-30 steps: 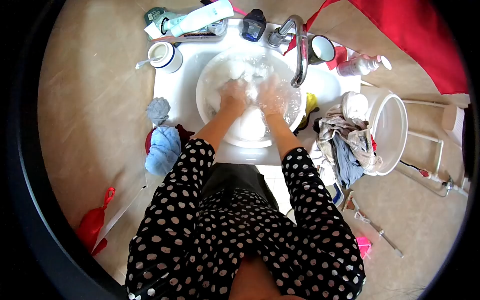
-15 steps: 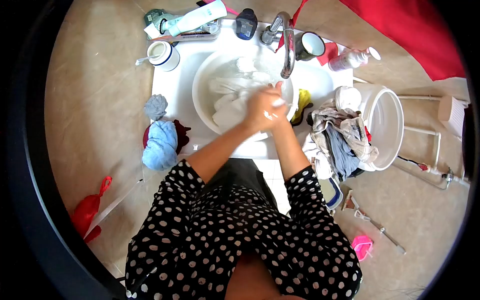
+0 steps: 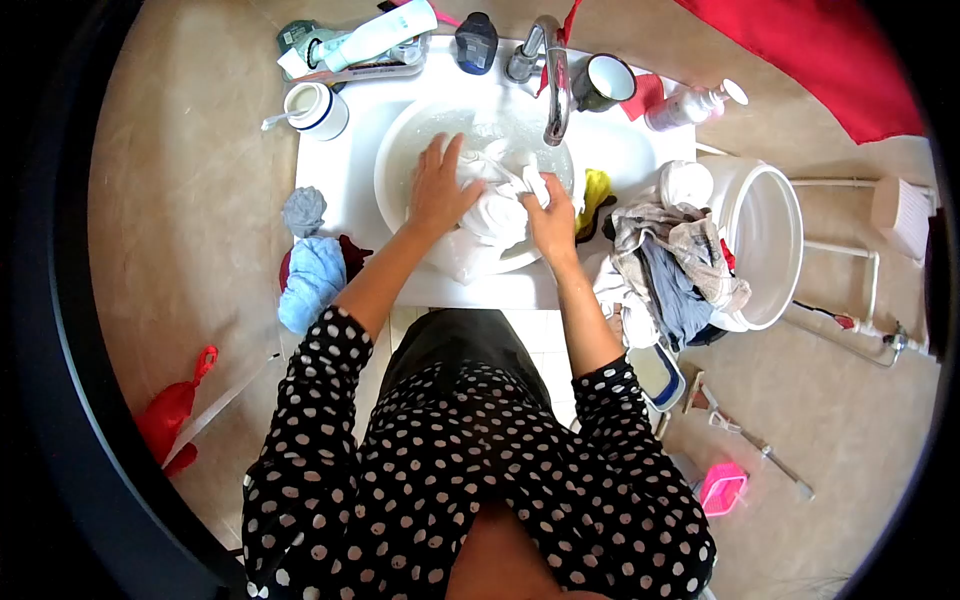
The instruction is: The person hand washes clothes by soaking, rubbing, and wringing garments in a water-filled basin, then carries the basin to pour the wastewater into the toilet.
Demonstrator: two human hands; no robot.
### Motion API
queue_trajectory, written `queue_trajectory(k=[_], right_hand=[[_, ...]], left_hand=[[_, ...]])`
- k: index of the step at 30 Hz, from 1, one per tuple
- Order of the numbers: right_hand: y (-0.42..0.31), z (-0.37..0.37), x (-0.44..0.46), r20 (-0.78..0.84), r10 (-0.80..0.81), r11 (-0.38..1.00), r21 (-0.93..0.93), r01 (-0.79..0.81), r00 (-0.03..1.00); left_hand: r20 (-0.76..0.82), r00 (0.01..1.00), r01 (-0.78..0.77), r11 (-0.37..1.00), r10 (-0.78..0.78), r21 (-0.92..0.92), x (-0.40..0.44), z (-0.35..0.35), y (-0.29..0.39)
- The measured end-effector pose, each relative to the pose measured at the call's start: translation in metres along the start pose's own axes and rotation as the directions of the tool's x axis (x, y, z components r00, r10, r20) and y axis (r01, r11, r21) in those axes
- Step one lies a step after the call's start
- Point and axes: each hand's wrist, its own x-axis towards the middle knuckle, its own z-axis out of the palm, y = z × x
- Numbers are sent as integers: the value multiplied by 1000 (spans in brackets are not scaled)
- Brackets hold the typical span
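Note:
A white basin (image 3: 388,190) of water sits in the sink (image 3: 345,180), with a wet white cloth (image 3: 495,212) bunched inside it. My left hand (image 3: 440,190) is at the cloth's left side, fingers spread and pointing toward the back of the basin. On the right, my right hand (image 3: 552,215) pinches an edge of the same cloth between thumb and fingers. The chrome faucet (image 3: 557,95) reaches over the basin's right rim, just behind my right hand.
Behind the basin stand a dark bottle (image 3: 476,43), an enamel mug (image 3: 608,80) and a pump bottle (image 3: 690,106). A white jar (image 3: 316,110) is at the left. Clothes (image 3: 680,270) hang beside a white bucket (image 3: 770,245); a blue cloth (image 3: 314,283) lies left.
My hands were together above the basin's right side; now they are apart. The left hand has moved left with its fingers spread, and the right hand has taken hold of the white cloth.

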Motion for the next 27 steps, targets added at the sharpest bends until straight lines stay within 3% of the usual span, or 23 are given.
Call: queue_trajectory(k=[1, 3, 4, 7, 10, 11, 14, 16, 17, 18, 19, 20, 21, 23, 24, 25, 26, 27], right_hand=[[1, 2, 0, -56, -20, 991, -136, 12, 998], [2, 10, 5, -153, -93, 914, -406, 23, 984], [10, 24, 11, -79, -53, 858, -514, 5, 995], [16, 48, 14, 83, 99, 667, -745, -4, 992], [26, 59, 37, 101, 280, 606, -790, -94, 955], [26, 60, 45, 117, 358, 576, -809, -120, 927], [68, 69, 64, 37, 126, 428, -904, -20, 991], [94, 58, 90, 146, 285, 502, -865, -17, 947], [100, 51, 97, 203, 355, 539, -842, -22, 912], [98, 46, 95, 214, 368, 827, -519, -214, 905], [88, 40, 89, 230, 375, 927, -80, -366, 898], [77, 33, 84, 248, 370, 815, 376, -440, 896], [61, 27, 77, 263, 356, 518, 743, -424, 897], [24, 11, 52, 410, 367, 216, 835, -505, 835], [37, 14, 51, 472, 219, 127, 854, -505, 854], [55, 22, 59, 456, -77, 49, 890, -453, 887], [53, 24, 58, 415, -78, 56, 910, -411, 907], [52, 25, 53, 373, -80, 61, 928, -368, 925]], left_hand=[[29, 999, 37, 987, -42, 155, -11, -6, 0], [216, 971, 37, 962, -98, 272, -36, 3, -11], [303, 943, 28, 944, -134, 329, -42, 8, -15], [312, 948, -40, 943, -69, 331, -41, 24, -20], [490, 842, 25, 924, -225, 382, -21, 42, -22], [437, 873, 53, 933, -216, 355, -16, 50, -24], [334, 914, 128, 946, -229, 299, -8, 68, -18], [340, 895, 181, 931, -289, 316, 5, 51, 1], [376, 858, 295, 936, -349, 193, 8, 46, 4], [420, 816, 407, 911, -397, 70, 11, 40, 8], [471, 769, 512, 858, -433, -47, 11, 38, 10], [278, 883, 421, 901, -379, -108, 2, 41, 14], [288, 890, 405, 904, -354, -140, 1, 33, 28], [316, 897, 383, 901, -310, -203, 1, 3, 74], [273, 938, 275, 937, -212, -216, -3, -2, 92], [225, 968, 161, 961, -109, -225, -5, -8, 110], [253, 967, 52, 989, -15, -139, -5, -18, 126], [136, 990, -32, 991, 49, -131, -12, -10, 134]])
